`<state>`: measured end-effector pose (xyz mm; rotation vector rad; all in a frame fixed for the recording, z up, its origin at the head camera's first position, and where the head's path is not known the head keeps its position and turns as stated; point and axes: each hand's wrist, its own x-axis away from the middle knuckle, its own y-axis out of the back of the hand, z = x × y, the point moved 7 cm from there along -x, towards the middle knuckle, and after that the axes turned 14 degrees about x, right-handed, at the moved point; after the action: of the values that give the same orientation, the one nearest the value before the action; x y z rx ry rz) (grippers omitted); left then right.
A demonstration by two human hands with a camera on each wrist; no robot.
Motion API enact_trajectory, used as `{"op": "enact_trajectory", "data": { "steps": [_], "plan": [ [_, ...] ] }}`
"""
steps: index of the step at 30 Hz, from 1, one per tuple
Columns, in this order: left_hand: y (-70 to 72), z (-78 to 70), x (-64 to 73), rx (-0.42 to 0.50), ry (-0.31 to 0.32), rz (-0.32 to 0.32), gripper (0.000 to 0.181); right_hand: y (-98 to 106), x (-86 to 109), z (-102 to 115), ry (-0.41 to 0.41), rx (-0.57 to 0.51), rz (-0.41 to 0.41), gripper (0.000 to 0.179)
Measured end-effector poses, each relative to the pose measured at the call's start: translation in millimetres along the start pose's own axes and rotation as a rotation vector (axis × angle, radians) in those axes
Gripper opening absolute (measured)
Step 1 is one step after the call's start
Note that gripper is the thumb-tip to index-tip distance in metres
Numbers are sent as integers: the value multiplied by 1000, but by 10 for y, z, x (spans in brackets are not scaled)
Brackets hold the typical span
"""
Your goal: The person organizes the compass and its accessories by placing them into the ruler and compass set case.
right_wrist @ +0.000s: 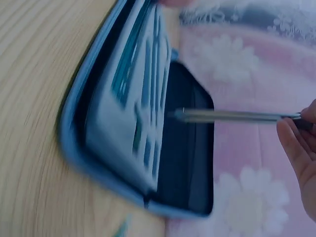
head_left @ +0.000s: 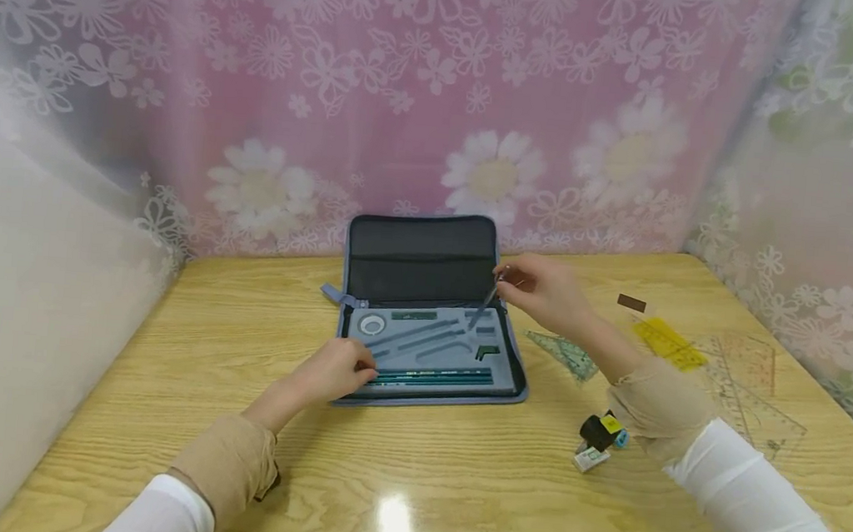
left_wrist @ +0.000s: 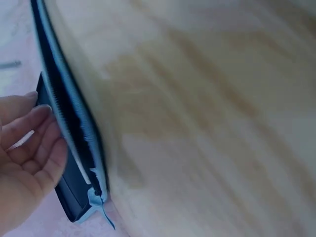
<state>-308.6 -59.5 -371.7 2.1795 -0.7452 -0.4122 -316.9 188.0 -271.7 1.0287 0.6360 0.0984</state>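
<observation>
A zip case [head_left: 421,259] lies unfolded on the table, its dark lid raised at the back. My right hand [head_left: 541,290] holds a slim metal drawing compass [right_wrist: 232,116] by its top end, and the legs point down at the right side of the grey tray [head_left: 427,354]. At the tray's front left corner is my left hand [head_left: 334,369], its loosely bent fingers at the case edge beside the green pencils [head_left: 433,376]. In the left wrist view the left fingers [left_wrist: 37,131] overlap the zipped edge.
The tray bears a white tape roll [head_left: 372,324], a green lead box [head_left: 413,316] and several shaped slots. On the right lie a green set square [head_left: 564,354], a yellow ruler [head_left: 668,343], clear rulers [head_left: 754,404], a black sharpener [head_left: 598,431] and an eraser [head_left: 592,459].
</observation>
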Motion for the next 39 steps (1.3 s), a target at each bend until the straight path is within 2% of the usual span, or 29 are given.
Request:
{"op": "enact_trajectory", "data": {
  "steps": [5, 8, 12, 15, 18, 20, 22, 26, 29, 31, 33, 39],
  "plan": [
    [119, 99, -38, 40, 108, -98, 18, -398, -156, 83, -111, -357, 173, 19],
    [173, 127, -77, 30, 122, -133, 29, -625, -206, 94, -148, -474, 232, 21],
    [157, 91, -164, 33, 98, -96, 35, -864, -226, 91, -175, -563, 286, 22],
    [103, 42, -228, 30, 76, -59, 29, -995, -220, 103, -196, -636, 323, 22],
    [50, 16, -276, 15, 69, -45, 21, -1071, -217, 92, -202, -655, 340, 25],
    [32, 3, -292, 5, 61, -48, 17, -1087, -226, 55, -191, -599, 347, 26],
    [20, 10, -295, -12, 58, -58, 16, -1081, -243, 10, -152, -474, 347, 25],
    [0, 16, -288, -82, 35, -69, 13, -1057, -273, 11, 23, -106, 354, 21],
    [-23, 15, -291, -131, 18, -59, 12, -1078, -260, 54, 158, 88, 357, 18],
    [-33, 12, -293, -153, 14, -56, 12, -1114, -242, 52, 197, 146, 373, 16],
    [-38, 3, -294, -154, 6, -58, 12, -1159, -223, 25, 197, 167, 402, 14],
    [-63, -27, -300, -172, -31, -65, 14, -1252, -190, -38, 157, 170, 508, 12]
  ]
}}
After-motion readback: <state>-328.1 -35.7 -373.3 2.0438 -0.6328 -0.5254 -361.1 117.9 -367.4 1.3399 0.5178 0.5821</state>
